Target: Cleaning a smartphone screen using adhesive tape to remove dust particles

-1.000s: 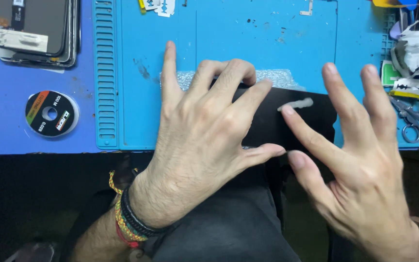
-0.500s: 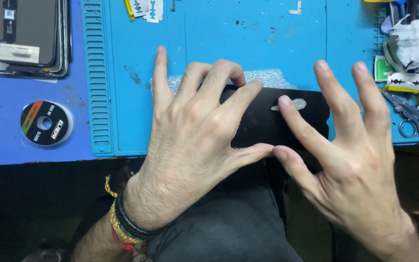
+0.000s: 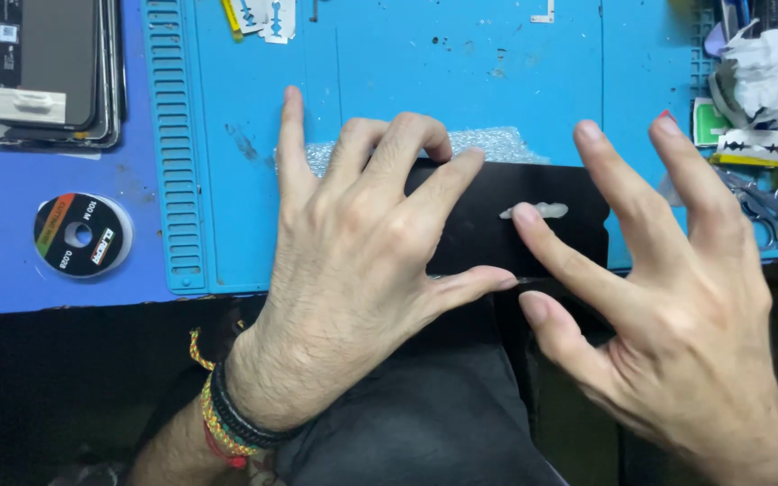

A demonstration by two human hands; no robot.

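Black phone screen panel (image 3: 506, 220): flat on blue work mat (image 3: 389, 81), long axis left–right, near edge at the mat's front border. Left hand (image 3: 362, 261) spread wide, pressing its left half. Right hand (image 3: 668, 288) splayed, forefinger on white residue (image 3: 538, 211). Bare mat beyond.

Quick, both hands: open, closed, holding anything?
Left hand: open, fingers spread, pressed flat on the black panel; grips nothing.
Right hand: open, fingers spread, index fingertip on the panel by a whitish strip.
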